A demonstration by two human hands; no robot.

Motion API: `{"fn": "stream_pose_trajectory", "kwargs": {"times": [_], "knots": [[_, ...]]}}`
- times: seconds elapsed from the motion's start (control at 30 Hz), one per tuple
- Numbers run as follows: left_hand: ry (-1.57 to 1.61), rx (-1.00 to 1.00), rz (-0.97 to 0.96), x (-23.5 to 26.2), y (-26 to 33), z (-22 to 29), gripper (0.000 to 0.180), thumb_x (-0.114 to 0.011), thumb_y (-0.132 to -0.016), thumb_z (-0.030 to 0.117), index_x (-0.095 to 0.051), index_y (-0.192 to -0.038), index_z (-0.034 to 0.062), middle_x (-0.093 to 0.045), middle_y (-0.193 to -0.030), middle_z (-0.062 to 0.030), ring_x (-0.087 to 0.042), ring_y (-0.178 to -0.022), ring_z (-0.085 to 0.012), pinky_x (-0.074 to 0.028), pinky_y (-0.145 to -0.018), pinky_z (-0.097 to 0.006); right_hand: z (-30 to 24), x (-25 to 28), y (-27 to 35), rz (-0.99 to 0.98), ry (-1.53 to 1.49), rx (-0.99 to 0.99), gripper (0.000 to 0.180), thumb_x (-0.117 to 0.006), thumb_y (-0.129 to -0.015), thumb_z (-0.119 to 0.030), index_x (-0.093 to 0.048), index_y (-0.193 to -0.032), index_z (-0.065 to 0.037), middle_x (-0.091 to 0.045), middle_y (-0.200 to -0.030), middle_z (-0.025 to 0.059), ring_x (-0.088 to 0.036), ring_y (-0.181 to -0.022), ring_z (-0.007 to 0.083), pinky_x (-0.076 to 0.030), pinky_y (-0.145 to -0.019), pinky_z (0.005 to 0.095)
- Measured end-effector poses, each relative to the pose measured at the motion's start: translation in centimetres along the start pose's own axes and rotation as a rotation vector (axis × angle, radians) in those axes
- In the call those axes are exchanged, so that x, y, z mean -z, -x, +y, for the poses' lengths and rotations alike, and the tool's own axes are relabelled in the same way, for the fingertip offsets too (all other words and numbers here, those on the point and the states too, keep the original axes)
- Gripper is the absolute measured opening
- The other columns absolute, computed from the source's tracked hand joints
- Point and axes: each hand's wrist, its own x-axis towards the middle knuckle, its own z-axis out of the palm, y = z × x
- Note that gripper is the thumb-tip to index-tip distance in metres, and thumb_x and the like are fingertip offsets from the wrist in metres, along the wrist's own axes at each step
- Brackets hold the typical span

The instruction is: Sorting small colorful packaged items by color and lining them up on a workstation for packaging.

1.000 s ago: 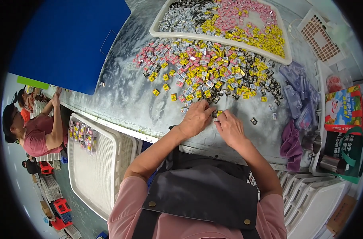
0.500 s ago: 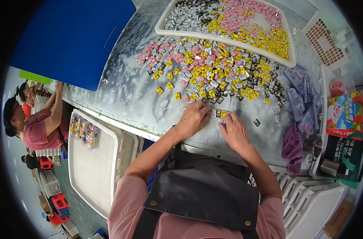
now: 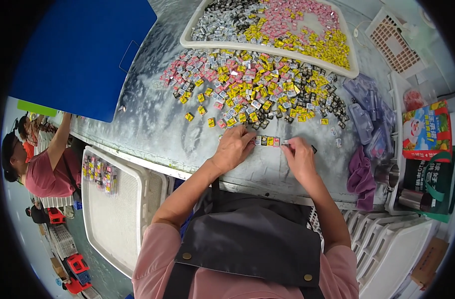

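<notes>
On the grey table just in front of me, a short row of small printed blocks (image 3: 268,141) in yellow, black, white and pink lies side by side. My left hand (image 3: 232,148) is closed at the row's left end, its bent fingers against the blocks there and hiding some of them. Beside the right end, my right hand (image 3: 301,157) pinches a small whitish block (image 3: 285,143), slightly apart from the row. A dark loose block (image 3: 314,149) shows partly behind that hand. Beyond both hands spreads a heap of mixed blocks (image 3: 252,89).
A white tray (image 3: 267,48) of colour-sorted blocks stands behind the heap. Purple pouches (image 3: 369,117) and a purple cloth (image 3: 361,177) lie at right. A blue board (image 3: 78,55) covers the far left, near a co-worker (image 3: 50,169). White mesh trays (image 3: 112,214) stand lower left.
My right hand has moved right, off the row's end, and now partly covers the loose dark block. My left hand stays at the left end. The whole view has shifted slightly.
</notes>
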Motion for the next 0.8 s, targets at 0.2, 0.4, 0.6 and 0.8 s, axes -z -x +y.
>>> {"fn": "stream_pose_trajectory", "kwargs": {"times": [0.2,0.4,0.6,0.8], "knots": [[0.001,0.004,-0.008,-0.3,0.1,-0.2,0.036,-0.074,-0.082,0.012,-0.067,-0.117,0.0045,-0.059,-0.098,-0.0126,-0.059,-0.093,-0.032,-0.046,-0.084,-0.042,0.4,-0.9,-0.8,0.016,-0.089,0.057,0.016,-0.071,-0.088,-0.011,-0.063,-0.095,0.001,-0.067,-0.087,0.0186,-0.067,-0.077,0.0373,-0.053,-0.07,0.0433],[-0.056,0.033,-0.011,0.0,0.3,0.2,0.046,-0.075,-0.081,0.013,-0.062,-0.124,0.0012,-0.059,-0.105,-0.0144,-0.057,-0.098,-0.0324,-0.046,-0.086,-0.042,3.3,0.4,-5.2,0.026,-0.036,-0.023,0.013,-0.069,-0.089,-0.011,-0.064,-0.098,-0.002,-0.065,-0.092,0.0187,-0.065,-0.082,0.0402,-0.052,-0.071,0.0451],[-0.02,0.05,0.061,-0.6,1.1,0.0,0.046,-0.075,-0.082,0.013,-0.062,-0.124,0.0001,-0.059,-0.108,-0.0157,-0.057,-0.102,-0.0343,-0.046,-0.09,-0.042,3.5,1.4,-6.3,0.053,0.159,0.035,0.013,-0.067,-0.089,-0.009,-0.064,-0.101,-0.003,-0.055,-0.102,0.0192,-0.062,-0.091,0.0416,-0.051,-0.076,0.0461],[-0.057,0.062,0.066,0.7,2.6,0.5,0.046,-0.075,-0.081,0.012,-0.062,-0.123,0.0005,-0.059,-0.111,-0.0163,-0.057,-0.1,-0.0346,-0.046,-0.09,-0.042,4.8,2.0,-4.0,0.106,0.045,0.214,0.017,-0.067,-0.088,-0.001,-0.061,-0.105,0.0,-0.055,-0.1,0.0173,-0.062,-0.086,0.0387,-0.051,-0.075,0.0449]]}}
